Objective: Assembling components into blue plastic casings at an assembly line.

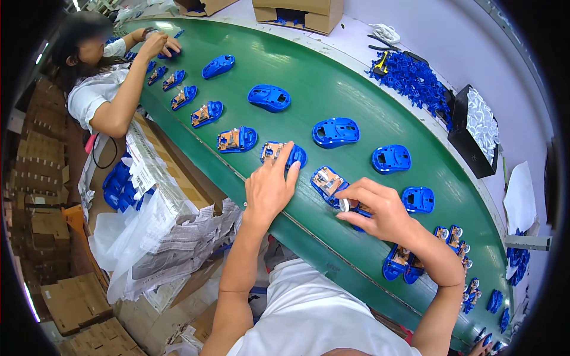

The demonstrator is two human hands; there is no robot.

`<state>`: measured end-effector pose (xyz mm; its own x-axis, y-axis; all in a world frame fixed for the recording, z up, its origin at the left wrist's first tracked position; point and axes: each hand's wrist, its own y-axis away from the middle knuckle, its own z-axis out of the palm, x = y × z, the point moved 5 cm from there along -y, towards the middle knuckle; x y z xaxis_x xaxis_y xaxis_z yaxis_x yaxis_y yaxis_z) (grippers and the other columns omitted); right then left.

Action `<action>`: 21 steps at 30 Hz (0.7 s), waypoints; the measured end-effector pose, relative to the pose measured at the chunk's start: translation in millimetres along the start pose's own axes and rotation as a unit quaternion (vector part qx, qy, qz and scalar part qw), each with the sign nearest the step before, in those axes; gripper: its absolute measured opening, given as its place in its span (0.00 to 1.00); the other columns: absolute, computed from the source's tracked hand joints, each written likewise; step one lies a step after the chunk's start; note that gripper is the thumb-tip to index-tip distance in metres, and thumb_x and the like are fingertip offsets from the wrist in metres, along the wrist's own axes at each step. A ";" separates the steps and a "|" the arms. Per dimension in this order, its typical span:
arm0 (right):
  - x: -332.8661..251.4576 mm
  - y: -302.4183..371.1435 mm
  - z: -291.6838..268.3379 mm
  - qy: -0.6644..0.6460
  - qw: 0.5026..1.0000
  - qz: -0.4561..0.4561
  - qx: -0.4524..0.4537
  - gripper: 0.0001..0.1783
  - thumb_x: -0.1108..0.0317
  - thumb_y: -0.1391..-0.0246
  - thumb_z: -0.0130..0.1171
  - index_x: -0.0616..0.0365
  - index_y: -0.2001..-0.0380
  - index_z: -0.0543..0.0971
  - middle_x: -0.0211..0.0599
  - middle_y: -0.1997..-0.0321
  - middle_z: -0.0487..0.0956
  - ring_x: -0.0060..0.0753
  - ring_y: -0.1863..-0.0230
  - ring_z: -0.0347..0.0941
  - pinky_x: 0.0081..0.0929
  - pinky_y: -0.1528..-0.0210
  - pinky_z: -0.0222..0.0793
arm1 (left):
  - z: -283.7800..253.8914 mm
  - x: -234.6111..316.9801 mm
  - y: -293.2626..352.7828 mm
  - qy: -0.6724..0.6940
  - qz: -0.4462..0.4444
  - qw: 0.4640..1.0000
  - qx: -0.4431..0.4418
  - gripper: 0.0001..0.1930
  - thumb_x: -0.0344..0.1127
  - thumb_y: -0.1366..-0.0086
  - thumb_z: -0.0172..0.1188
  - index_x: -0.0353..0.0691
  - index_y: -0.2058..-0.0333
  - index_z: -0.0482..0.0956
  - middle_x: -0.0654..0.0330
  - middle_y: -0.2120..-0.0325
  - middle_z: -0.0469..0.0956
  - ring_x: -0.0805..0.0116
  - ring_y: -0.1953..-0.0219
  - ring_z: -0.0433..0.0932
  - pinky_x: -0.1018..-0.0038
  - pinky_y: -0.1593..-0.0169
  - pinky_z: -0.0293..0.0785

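Circuit boards (228, 140) in blue mouse bases (247, 137) along the near side of a green belt (285, 65).
Left hand (270, 187), fingers spread and unclosed, touches one base at the belt's near side; right hand (377, 210) pinches a small whitish round part (344, 204) over the belt, close by the neighbouring base; blue shells (336, 132) lie farther across the belt.

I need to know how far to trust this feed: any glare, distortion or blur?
Head view: pale glare patches on the belt, its far edge bowed by the fisheye, the corners black; also head view: left hand and right hand fairly sharp, the co-worker's head blurred.
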<state>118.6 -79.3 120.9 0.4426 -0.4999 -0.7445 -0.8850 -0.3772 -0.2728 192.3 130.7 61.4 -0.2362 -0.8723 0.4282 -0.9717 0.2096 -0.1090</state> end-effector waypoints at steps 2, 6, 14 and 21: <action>1.9 -3.8 -2.7 -0.009 0.999 0.043 -0.003 0.17 0.71 0.52 0.74 0.59 0.58 0.82 0.34 0.66 0.80 0.29 0.70 0.73 0.25 0.66 0.72 | 0.1 -5.7 2.0 0.053 0.073 0.995 0.035 0.19 0.31 0.34 0.55 0.51 0.44 0.78 0.52 0.65 0.76 0.50 0.68 0.75 0.60 0.63 0.72; 11.2 -26.1 -0.8 -0.004 0.999 0.023 0.032 0.16 0.70 0.53 0.74 0.59 0.60 0.82 0.33 0.68 0.80 0.29 0.71 0.73 0.25 0.66 0.72 | 1.4 -14.2 4.9 0.124 0.134 0.983 0.011 0.19 0.29 0.36 0.55 0.52 0.47 0.81 0.53 0.64 0.73 0.53 0.67 0.71 0.61 0.60 0.70; 42.8 -94.4 49.5 0.086 0.991 -0.093 0.051 0.13 0.66 0.48 0.70 0.59 0.62 0.81 0.35 0.70 0.79 0.35 0.72 0.75 0.30 0.66 0.73 | 13.2 -5.7 16.4 0.147 0.166 0.975 0.010 0.19 0.25 0.40 0.55 0.51 0.53 0.84 0.58 0.68 0.66 0.59 0.68 0.66 0.67 0.59 0.63; 50.9 -98.5 66.9 0.119 0.986 -0.110 0.036 0.13 0.65 0.47 0.69 0.59 0.62 0.81 0.37 0.66 0.80 0.38 0.69 0.76 0.32 0.64 0.74 | 13.5 -8.5 18.4 0.157 0.167 0.973 0.001 0.19 0.23 0.41 0.55 0.51 0.53 0.84 0.59 0.68 0.65 0.61 0.68 0.65 0.69 0.61 0.61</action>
<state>218.7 -15.4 69.1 0.6384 -0.5839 -0.5015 -0.7683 -0.4439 -0.4611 176.5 135.9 43.6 -0.5285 -0.5782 0.6216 -0.8410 0.4567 -0.2902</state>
